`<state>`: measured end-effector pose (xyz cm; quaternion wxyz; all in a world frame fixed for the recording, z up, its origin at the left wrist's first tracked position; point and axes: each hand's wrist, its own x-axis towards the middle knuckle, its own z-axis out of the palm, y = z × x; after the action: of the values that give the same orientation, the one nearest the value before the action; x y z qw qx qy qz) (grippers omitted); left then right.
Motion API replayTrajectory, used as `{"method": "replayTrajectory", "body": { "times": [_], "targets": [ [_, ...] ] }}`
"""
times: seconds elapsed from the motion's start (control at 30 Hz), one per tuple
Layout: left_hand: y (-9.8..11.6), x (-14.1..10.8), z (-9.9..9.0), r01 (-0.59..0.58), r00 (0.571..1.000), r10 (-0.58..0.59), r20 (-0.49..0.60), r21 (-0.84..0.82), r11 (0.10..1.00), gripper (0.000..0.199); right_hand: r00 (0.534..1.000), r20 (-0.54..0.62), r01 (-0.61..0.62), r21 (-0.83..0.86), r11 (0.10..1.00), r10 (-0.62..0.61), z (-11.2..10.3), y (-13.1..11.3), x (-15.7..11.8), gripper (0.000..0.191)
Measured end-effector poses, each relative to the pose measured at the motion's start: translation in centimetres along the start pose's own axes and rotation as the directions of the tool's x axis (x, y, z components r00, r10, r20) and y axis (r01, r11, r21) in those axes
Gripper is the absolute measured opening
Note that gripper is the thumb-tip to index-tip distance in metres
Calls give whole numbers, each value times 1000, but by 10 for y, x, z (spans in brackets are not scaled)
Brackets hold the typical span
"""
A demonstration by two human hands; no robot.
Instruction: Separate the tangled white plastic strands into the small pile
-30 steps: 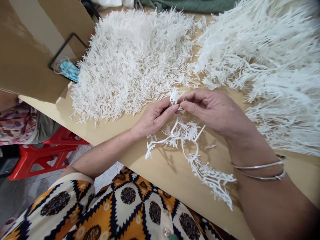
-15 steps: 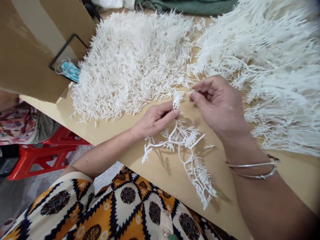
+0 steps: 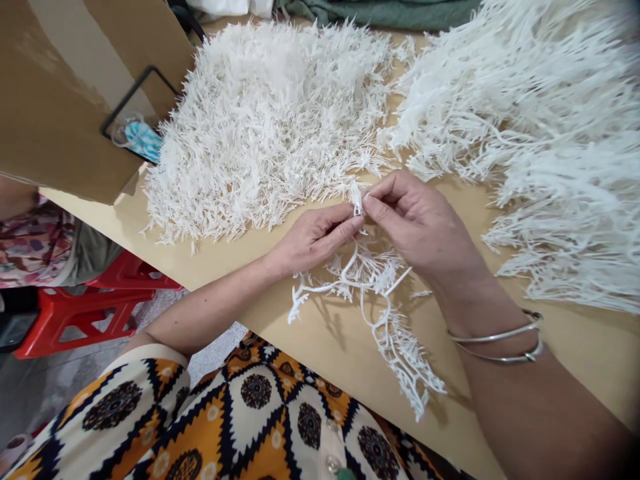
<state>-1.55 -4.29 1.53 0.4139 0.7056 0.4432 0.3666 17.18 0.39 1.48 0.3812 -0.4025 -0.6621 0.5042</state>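
My left hand (image 3: 325, 233) pinches a white plastic branch (image 3: 383, 300) with fine, needle-like tufts, between thumb and fingers. Its forked stems hang below the hand, over the tan tabletop. My right hand (image 3: 413, 217), with silver bangles at the wrist, is closed in a pinch right beside a small tuft (image 3: 356, 197) that sticks up from the left fingertips. Whether the right fingertips grip that tuft or a separate small piece is hard to make out. Behind both hands lies a broad heap of small white sprigs (image 3: 280, 127).
A second pile of longer white branches (image 3: 540, 133) spreads at the right. At the left stands a cardboard box (image 3: 75, 100), beside a black wire frame (image 3: 135, 97) with a blue-and-white item. Green cloth (image 3: 380, 13) lies at the back. Beyond the table edge are red stools (image 3: 90, 320) and a person's clothing.
My right hand has moved left and slightly down, bringing its fingertips to the tuft at my left hand. The hanging branch has shifted slightly right.
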Motion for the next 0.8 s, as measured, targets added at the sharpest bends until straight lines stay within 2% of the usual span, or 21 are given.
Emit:
{"method": "replayTrajectory", "body": {
  "times": [0.17, 0.27, 0.4, 0.47, 0.57, 0.67, 0.8],
  "targets": [
    [1, 3, -4, 0, 1000, -1, 14, 54, 999, 46, 982, -159, 64, -217, 974, -100, 16, 5, -2, 21],
    [3, 0, -5, 11, 1000, -11, 22, -9, 1000, 46, 972, -221, 10, -317, 948, -85, 16, 2, -1, 21],
    [6, -4, -2, 30, 989, -20, 144, -67, 997, 49, 949, -314, -63, -285, 956, -31, -1, 8, 6, 24],
    [6, -4, -1, 54, 992, -44, 116, -87, 995, 48, 941, -336, -33, -204, 978, -38, -7, 15, 9, 23],
    [5, -3, 0, 92, 994, -83, 74, -135, 987, 47, 952, -296, 47, -97, 994, -74, -7, 16, 10, 21],
    [3, -2, 0, 106, 993, -96, 72, -162, 981, 48, 966, -236, 95, -71, 993, -110, -3, 3, 6, 14],
    [0, -4, -1, 147, 989, -140, 52, -205, 968, 46, 997, -54, 54, 40, 998, -51, -4, -9, 2, 18]
  ]
}}
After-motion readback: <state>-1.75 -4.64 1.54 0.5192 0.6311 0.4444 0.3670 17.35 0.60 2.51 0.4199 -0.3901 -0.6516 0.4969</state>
